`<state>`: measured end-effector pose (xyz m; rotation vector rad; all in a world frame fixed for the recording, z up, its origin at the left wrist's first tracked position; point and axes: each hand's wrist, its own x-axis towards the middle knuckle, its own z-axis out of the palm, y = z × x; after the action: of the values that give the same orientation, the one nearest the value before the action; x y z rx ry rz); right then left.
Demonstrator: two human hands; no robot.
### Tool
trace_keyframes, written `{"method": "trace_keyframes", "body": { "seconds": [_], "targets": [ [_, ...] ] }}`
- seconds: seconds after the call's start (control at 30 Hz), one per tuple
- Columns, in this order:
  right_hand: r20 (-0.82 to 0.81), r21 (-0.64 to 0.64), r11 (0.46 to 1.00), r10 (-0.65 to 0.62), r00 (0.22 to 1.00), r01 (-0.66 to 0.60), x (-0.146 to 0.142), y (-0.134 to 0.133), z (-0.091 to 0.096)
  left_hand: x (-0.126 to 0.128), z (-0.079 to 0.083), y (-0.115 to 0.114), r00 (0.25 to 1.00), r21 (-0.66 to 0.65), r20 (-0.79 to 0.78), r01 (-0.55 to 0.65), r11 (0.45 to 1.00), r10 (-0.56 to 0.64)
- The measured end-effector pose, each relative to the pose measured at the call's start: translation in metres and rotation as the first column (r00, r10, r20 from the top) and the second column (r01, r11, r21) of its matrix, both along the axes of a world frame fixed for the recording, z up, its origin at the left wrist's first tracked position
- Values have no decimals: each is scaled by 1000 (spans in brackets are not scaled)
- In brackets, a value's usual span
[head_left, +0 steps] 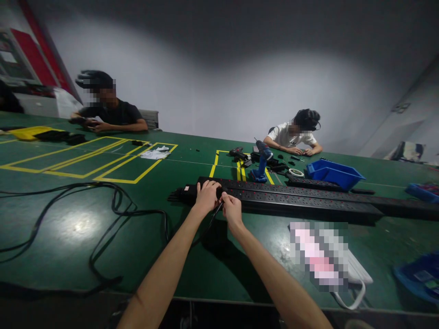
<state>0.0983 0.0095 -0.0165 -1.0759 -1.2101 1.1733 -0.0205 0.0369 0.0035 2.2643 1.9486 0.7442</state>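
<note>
Long black power strips point(302, 201) with rows of sockets and small red parts lie across the green table. Around a black piece at the near left end of the strips, my left hand point(207, 195) is closed, its fingers curled over the top. Close beside it, my right hand point(232, 209) pinches a thin dark cable point(215, 215) that runs down toward the tabletop. Where the cable meets the black piece is hidden by my fingers. A bundle of black cables point(118, 201) loops over the table to the left.
A blue cordless screwdriver point(262, 162) stands behind the strips, near a blue bin point(332, 173) and a tape roll point(296, 172). A white strapped item point(350, 265), partly blurred, lies at front right. Two people point(115, 109) sit across the table.
</note>
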Motion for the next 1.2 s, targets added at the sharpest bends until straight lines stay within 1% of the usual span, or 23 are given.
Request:
{"method": "trace_keyframes", "body": {
  "seconds": [0.03, 0.1, 0.17, 0.27, 0.37, 0.43, 0.5, 0.6, 0.7, 0.77, 0.87, 0.93, 0.97, 1.03, 1.07, 1.13, 1.2],
  "targets": [
    [-24, -20, 1000, -3, 1000, 2, -1, 0, 0, 0, 0, 0, 1000, -2, -2, 1, 1000, -1],
    [-10, -7, 1000, -11, 1000, 11, -1, -5, 0, -1, -1, 1, 1000, -8, 0, -4, 1000, 4],
    [51, 58, 998, -1, 999, -2, 1, -15, 3, -1, -2, 1, 1000, -6, 3, -3, 1000, 3],
    [113, 171, 983, 45, 993, -63, 6, -31, 12, -1, -3, 1, 1000, 1, 16, -3, 1000, 3],
    [134, 206, 975, 56, 989, -83, 15, -38, 20, -1, -3, 0, 1000, 1, 15, 4, 1000, -4],
    [171, 188, 976, 82, 982, -114, 24, -34, 21, -1, -2, -1, 1000, 1, 1, 15, 1000, -15],
    [225, 141, 977, 126, 966, -160, 33, -26, 20, -2, -1, -1, 1000, -1, -4, 27, 1000, -27],
    [306, 41, 973, 205, 929, -229, 45, -15, 17, -8, 0, -1, 997, -20, -2, 83, 996, -83],
    [337, -84, 950, 311, 888, -301, 54, -11, 18, -20, -2, 1, 989, -41, -1, 149, 988, -149],
    [344, -173, 909, 416, 841, -379, 57, -11, 19, -30, -3, 2, 991, -36, -2, 131, 991, -131],
    [392, -287, 821, 570, 722, -493, 59, -14, 21, -48, -5, 3, 999, -37, -21, 31, 999, -32],
    [439, -351, 781, 624, 647, -516, 59, -15, 20, -59, -6, 3, 999, -64, -26, -23, 998, 22],
    [460, -375, 771, 637, 618, -516, 59, -16, 20, -63, -7, 4, 999, -77, -25, -43, 996, 41],
    [500, -397, 765, 643, 580, -506, 59, -16, 18, -70, -8, 4, 998, -97, -21, -68, 993, 66],
    [529, -393, 774, 632, 566, -497, 59, -16, 17, -72, -9, 4, 997, -101, -18, -76, 992, 75],
    [630, -353, 809, 577, 520, -470, 62, -16, 17, -74, -9, 5, 997, -102, -8, -82, 991, 82],
    [775, -270, 863, 458, 435, -427, 66, -15, 18, -74, -9, 5, 996, -99, 5, -90, 991, 91]
  ]
}}
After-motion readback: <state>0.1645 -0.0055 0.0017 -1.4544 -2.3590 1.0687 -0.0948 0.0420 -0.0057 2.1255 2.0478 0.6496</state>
